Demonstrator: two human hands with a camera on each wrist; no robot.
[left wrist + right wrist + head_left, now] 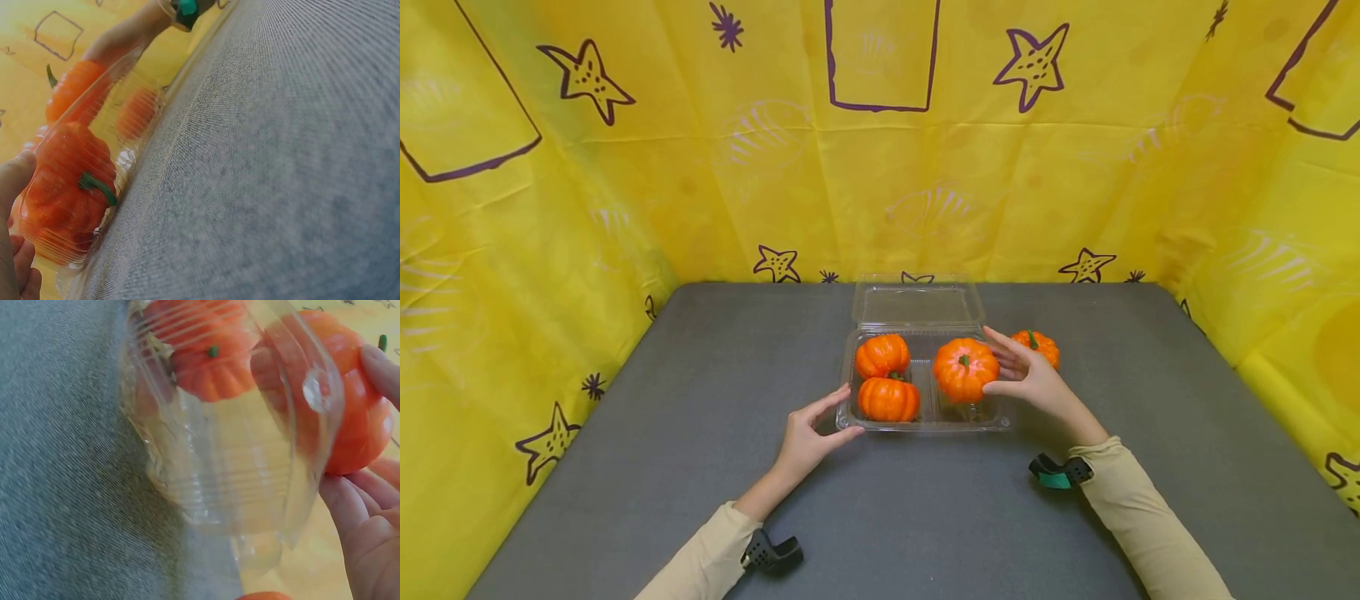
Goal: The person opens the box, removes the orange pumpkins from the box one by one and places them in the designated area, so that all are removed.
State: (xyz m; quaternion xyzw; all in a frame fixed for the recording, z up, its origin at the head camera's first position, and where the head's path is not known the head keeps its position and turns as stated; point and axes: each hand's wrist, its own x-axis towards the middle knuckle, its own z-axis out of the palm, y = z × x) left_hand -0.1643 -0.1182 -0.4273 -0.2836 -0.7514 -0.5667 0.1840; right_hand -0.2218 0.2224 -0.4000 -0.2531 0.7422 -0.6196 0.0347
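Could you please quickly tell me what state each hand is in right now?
Left hand: open, touching the clear container at its near left corner.
Right hand: holding an orange pumpkin.

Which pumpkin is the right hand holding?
The held pumpkin is the one over the right half of the clear container. Two other pumpkins lie in its left half; the fourth pumpkin sits outside.

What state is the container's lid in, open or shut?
Open: the lid sits back beyond the container, leaving two pumpkins inside uncovered.
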